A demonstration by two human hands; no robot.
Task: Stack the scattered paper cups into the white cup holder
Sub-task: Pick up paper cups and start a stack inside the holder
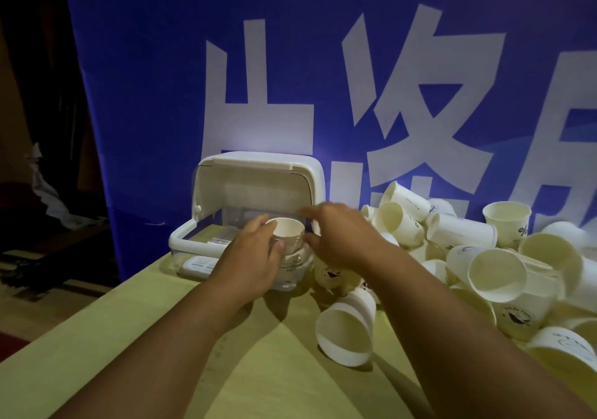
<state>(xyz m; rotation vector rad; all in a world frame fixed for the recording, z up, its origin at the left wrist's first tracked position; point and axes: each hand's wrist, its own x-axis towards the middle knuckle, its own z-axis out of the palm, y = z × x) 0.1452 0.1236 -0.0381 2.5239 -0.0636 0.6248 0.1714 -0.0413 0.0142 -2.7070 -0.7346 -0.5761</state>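
The left hand (255, 257) has its fingers and thumb curled round the nested stack (288, 241) of paper cups, thumb against the rim of the topmost one. The right hand (339, 236) is spread open just right of that stack, fingers reaching past it and blurred; whether its thumb touches the cup I cannot tell.

The step in hand looks like seating the stack in the cup holder (258, 166). The stack stands upright, mouth up, at the holder's near right corner, its lower cups seemingly behind the clear front wall. The next move likely calls for pressing the stack down square, then reaching right for another cup and dropping it in mouth up so it nests.

The holder is a white box with its clear lid flipped up, at the far left of the desk (129, 338). The scattered cups (484, 257), white with dark print, lie heaped to its right, most on their sides; one loose cup (345, 331) lies nearer.
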